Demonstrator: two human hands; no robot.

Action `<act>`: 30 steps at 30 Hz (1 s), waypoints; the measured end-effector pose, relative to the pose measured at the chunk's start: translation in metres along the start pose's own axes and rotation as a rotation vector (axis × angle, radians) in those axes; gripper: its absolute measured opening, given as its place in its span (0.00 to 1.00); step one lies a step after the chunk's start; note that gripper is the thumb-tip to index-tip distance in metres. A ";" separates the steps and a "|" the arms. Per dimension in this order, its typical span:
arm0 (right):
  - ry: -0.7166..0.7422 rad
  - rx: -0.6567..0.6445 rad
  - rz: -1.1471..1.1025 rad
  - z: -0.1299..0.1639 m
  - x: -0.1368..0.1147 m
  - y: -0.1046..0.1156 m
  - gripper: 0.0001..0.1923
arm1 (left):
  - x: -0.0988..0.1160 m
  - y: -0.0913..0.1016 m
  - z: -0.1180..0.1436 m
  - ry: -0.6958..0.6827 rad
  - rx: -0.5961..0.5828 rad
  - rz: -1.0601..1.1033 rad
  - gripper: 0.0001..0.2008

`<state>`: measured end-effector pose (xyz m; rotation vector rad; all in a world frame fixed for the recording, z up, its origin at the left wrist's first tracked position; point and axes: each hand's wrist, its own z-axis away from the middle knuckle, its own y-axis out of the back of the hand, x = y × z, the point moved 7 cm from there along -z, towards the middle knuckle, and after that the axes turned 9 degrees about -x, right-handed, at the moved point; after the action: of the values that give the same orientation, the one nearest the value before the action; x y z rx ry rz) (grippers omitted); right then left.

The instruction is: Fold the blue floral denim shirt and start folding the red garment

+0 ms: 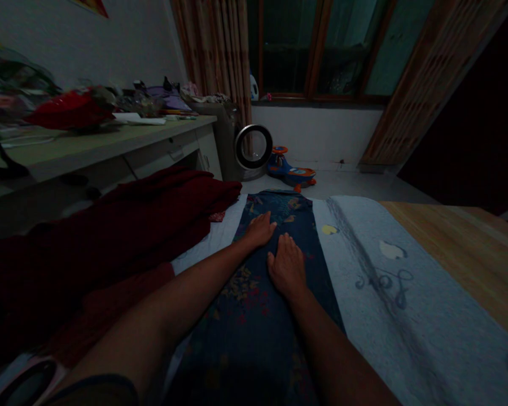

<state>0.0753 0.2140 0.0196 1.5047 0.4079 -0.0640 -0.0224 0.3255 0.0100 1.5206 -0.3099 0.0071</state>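
Both hands lie flat, palms down and fingers spread, on a dark blue floral cloth (275, 316) that runs in a long strip from the bottom centre of the frame up to the middle. The left hand (260, 229) rests farther up the strip, near its left edge; the right hand (287, 269) sits just below and to the right of it, the two close together but not overlapping. Neither hand grips anything; they press open on the fabric.

The cloth lies on a pale grey sheet (389, 293) with a curled pattern, which covers a bed (469, 254) whose wooden surface shows at the right of the frame. A heap of dark red fabric (122, 225) fills the left middle, just beside the blue strip.

In the upper left stands a desk (110, 144) cluttered with things too dim to name, a red bundle (70, 110) among them. At the upper centre, on the floor below the window (322, 45) and curtains, stand a round fan (254, 146) and a blue and orange toy car (290, 169).
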 end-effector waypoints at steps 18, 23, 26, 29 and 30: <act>-0.034 -0.027 0.042 0.002 0.002 -0.004 0.35 | -0.014 -0.008 -0.032 0.155 -0.111 -0.040 0.41; -0.035 -0.024 0.030 0.002 0.002 -0.004 0.35 | -0.025 -0.008 -0.054 0.190 -0.102 -0.025 0.43; -0.027 -0.022 0.022 0.002 0.002 -0.005 0.35 | -0.027 -0.006 -0.062 0.184 -0.082 -0.014 0.42; -0.031 -0.028 0.017 0.001 0.003 -0.006 0.35 | -0.026 -0.004 -0.064 0.157 -0.038 0.007 0.40; -0.032 -0.030 0.016 0.001 0.003 -0.006 0.36 | -0.026 -0.002 -0.064 0.145 -0.011 0.023 0.39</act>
<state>0.0764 0.2137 0.0129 1.4755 0.3694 -0.0689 -0.0343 0.3926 0.0020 1.4971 -0.2104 0.1330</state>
